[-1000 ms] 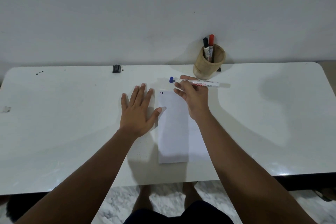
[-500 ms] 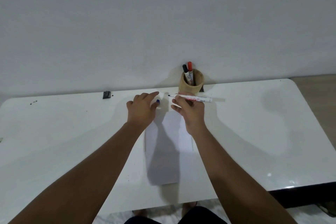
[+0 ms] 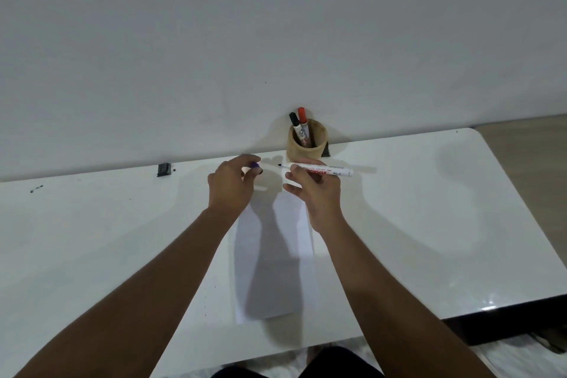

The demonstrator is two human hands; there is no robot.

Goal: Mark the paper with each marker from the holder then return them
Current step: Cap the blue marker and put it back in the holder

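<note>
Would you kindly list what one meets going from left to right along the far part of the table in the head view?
Small black clip-like object → left hand pinching a blue marker cap → right hand holding an uncapped white marker, its tip pointing left.

White table (image 3: 429, 224), plain wall (image 3: 214, 40), marbled floor (image 3: 521, 359)

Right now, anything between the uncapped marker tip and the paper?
Nothing visible. The right hand holds the marker above the paper's far end, tip pointing left. The left hand holds the blue cap off to the left, clear of the sheet's middle.
</note>
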